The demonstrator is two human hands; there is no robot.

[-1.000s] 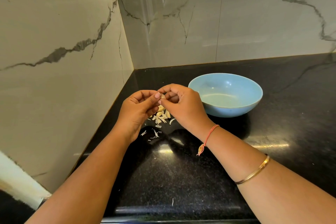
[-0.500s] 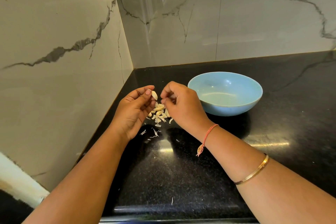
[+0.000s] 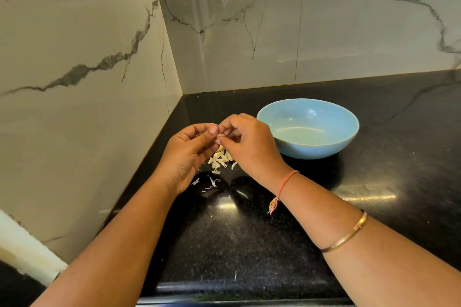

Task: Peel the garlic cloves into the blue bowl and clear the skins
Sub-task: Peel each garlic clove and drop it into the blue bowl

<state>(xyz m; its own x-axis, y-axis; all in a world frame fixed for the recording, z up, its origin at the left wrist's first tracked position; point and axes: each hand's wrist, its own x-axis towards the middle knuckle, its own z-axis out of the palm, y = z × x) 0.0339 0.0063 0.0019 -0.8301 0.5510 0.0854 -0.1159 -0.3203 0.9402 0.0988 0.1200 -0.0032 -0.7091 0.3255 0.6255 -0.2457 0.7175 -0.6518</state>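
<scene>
A small pale garlic clove [image 3: 221, 135] is pinched between the fingertips of my left hand [image 3: 192, 152] and my right hand [image 3: 249, 147], both raised just above the black counter. Most of the clove is hidden by the fingers. Under the hands lies a small heap of garlic cloves and skins [image 3: 220, 160]. Thin white skin scraps [image 3: 210, 183] are scattered a little nearer to me. The light blue bowl [image 3: 346, 137] stands to the right of my right hand, and I see nothing inside it.
The black speckled counter [image 3: 249, 244] meets marble walls on the left [image 3: 74, 107] and at the back [image 3: 324, 32], forming a corner behind the hands. One stray skin sliver [image 3: 235, 275] lies near the counter's front edge.
Half a second ago the hands were apart, with the clove in my left fingertips. Now they have come back together and both pinch the clove.
</scene>
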